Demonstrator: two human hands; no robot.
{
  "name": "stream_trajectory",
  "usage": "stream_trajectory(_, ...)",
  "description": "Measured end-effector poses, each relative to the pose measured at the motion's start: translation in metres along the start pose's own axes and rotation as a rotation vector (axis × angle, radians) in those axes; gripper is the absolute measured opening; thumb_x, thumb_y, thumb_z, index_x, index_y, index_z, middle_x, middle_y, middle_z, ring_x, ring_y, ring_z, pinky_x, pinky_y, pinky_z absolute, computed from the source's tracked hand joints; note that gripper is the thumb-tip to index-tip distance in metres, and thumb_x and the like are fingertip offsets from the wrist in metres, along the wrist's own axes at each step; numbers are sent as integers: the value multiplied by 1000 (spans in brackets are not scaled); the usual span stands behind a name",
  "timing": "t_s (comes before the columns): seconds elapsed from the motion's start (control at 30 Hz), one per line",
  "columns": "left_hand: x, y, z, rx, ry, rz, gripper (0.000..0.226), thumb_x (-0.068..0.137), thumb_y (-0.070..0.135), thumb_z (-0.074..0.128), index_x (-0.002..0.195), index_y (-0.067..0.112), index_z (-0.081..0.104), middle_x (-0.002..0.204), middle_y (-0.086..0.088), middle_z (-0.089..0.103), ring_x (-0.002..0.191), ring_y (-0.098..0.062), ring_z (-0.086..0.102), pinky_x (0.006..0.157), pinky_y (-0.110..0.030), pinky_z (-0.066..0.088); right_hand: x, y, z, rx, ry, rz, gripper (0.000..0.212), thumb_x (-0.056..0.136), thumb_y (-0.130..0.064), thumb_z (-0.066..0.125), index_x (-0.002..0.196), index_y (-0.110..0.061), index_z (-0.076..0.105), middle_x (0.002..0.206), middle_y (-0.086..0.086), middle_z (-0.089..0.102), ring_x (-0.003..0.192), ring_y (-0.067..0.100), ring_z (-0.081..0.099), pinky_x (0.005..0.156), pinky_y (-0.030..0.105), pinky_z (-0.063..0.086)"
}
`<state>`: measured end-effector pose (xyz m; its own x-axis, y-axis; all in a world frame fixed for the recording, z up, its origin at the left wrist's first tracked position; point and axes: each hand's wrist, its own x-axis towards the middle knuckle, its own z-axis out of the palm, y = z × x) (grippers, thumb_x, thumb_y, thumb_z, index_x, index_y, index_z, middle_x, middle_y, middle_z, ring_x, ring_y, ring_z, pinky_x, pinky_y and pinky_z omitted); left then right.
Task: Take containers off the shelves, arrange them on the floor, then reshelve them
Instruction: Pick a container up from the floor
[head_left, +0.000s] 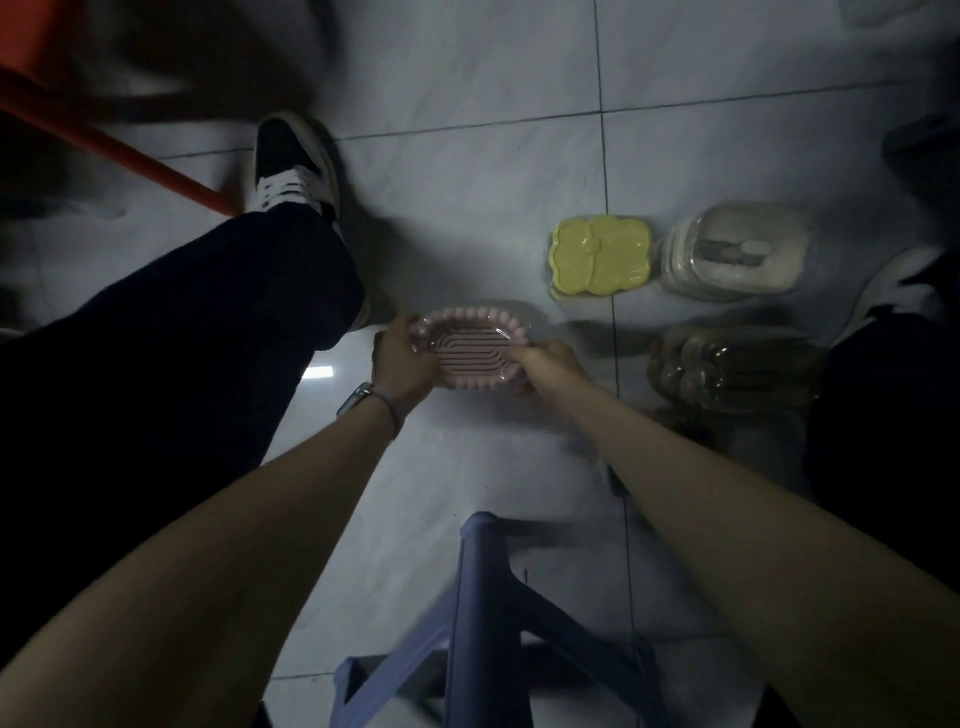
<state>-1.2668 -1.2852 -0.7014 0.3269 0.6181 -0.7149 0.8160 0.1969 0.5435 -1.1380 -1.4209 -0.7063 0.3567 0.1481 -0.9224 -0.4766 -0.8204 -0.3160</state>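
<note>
A pink oval dish with a beaded rim and grooved middle, wrapped in clear plastic, is held just above the grey tiled floor. My left hand grips its left end with curled fingers. My right hand grips its right end. To the right on the floor lie a yellow scalloped container, a whitish wrapped container stack and a brownish wrapped stack.
A blue plastic stool stands under my arms at the bottom. My left leg and sneaker stretch out at the left, my right shoe at the right edge. An orange-red bar slants across the top left.
</note>
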Motion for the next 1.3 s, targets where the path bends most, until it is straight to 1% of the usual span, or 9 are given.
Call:
stream_trajectory(0.1, -23, 8, -9, -45, -34, -43, 42, 67, 7, 71, 105, 23, 68, 107, -3, 73, 99, -29, 71, 74, -48, 65, -33, -2, -22, -82, -33, -23, 29, 87, -36, 72, 77, -10, 79, 80, 12, 79, 66, 26, 69, 59, 31, 52)
stream_trajectory(0.23, -53, 22, -16, -132, -71, -73, 27, 79, 35, 72, 101, 19, 73, 97, -6, 78, 80, -31, 77, 67, -55, 65, -75, -5, -56, -99, -36, -86, 24, 92, -31, 67, 97, -9, 76, 97, 15, 80, 74, 28, 73, 61, 27, 49)
stream_trajectory(0.43, -113, 65, -29, -228, -141, -35, 23, 90, 12, 69, 112, 6, 69, 110, -19, 75, 95, -38, 75, 74, -58, 63, -149, -13, -91, -88, 69, -213, 25, 93, -26, 67, 99, -3, 74, 97, 16, 77, 73, 29, 73, 60, 26, 50)
stream_trajectory(0.53, -147, 92, -40, -218, -166, 15, 15, 87, 17, 70, 101, 13, 72, 103, -17, 77, 88, -35, 76, 75, -56, 64, -193, -10, -106, -151, 114, -290, 28, 93, -25, 67, 94, 1, 74, 88, 20, 77, 79, 33, 77, 65, 32, 55)
stream_trajectory(0.7, -203, 140, -62, -177, -305, 128, 53, 53, 7, 69, 105, 13, 76, 90, -12, 76, 79, -27, 73, 77, -51, 64, -267, -2, -138, -158, 215, -404, 32, 100, -21, 65, 69, -15, 64, 65, 3, 66, 60, 19, 65, 48, 19, 47)
stream_trajectory(0.87, -259, 195, -68, -156, -395, 268, 56, 65, -3, 73, 119, 10, 65, 98, -25, 76, 78, -31, 73, 76, -47, 64, -331, 12, -178, -121, 401, -485, 41, 98, -27, 67, 59, -20, 59, 40, -15, 54, 45, 0, 53, 45, 18, 37)
stream_trajectory(1.07, -328, 267, -65, -130, -506, 465, 46, 84, -13, 63, 124, 4, 50, 109, -31, 72, 81, -34, 73, 77, -46, 64, -405, 20, -226, 99, 559, -580, 20, 95, -33, 71, 106, -16, 74, 95, -1, 78, 86, 20, 76, 80, 39, 62)
stream_trajectory(1.17, -370, 303, -62, -134, -588, 537, 65, 65, -2, 76, 124, 4, 51, 106, -25, 75, 84, -33, 75, 80, -46, 63, -448, 19, -252, 225, 648, -625, 28, 97, -33, 70, 121, -19, 64, 104, 1, 75, 79, 21, 76, 78, 43, 64)
stream_trajectory(1.3, -426, 350, -59, -45, -670, 721, 96, 40, 23, 88, 129, 12, 54, 116, -15, 73, 105, -33, 72, 92, -50, 61, -508, 27, -292, 335, 783, -694, 20, 100, -29, 68, 118, -20, 62, 97, 3, 75, 68, 19, 73, 69, 35, 59)
